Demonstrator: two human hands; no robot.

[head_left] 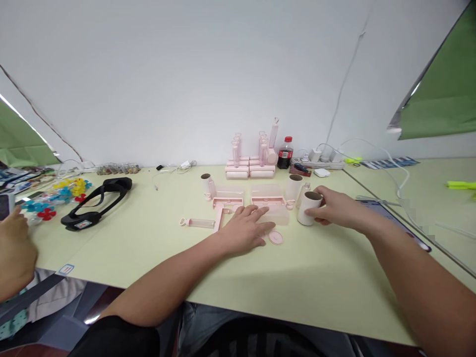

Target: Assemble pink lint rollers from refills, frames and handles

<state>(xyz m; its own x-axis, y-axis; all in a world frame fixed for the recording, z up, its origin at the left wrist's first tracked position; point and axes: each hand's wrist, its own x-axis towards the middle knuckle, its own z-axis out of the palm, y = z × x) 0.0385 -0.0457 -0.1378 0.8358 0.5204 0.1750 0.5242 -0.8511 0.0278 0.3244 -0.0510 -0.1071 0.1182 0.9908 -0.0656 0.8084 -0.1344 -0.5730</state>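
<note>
Roll (307, 212) gripped in R hand (332, 208); L hand (242, 227) spread by pink disc (275, 238). Squeeze lightly, prob. dents easily.

The left hand (247, 228) spreads palm-down; the right hand (333, 208) curls, gripping.

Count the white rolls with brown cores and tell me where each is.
3: the near roll in the right hand, the middle roll just behind it, and the far-left roll beyond the left hand. Others may be hidden.
</note>
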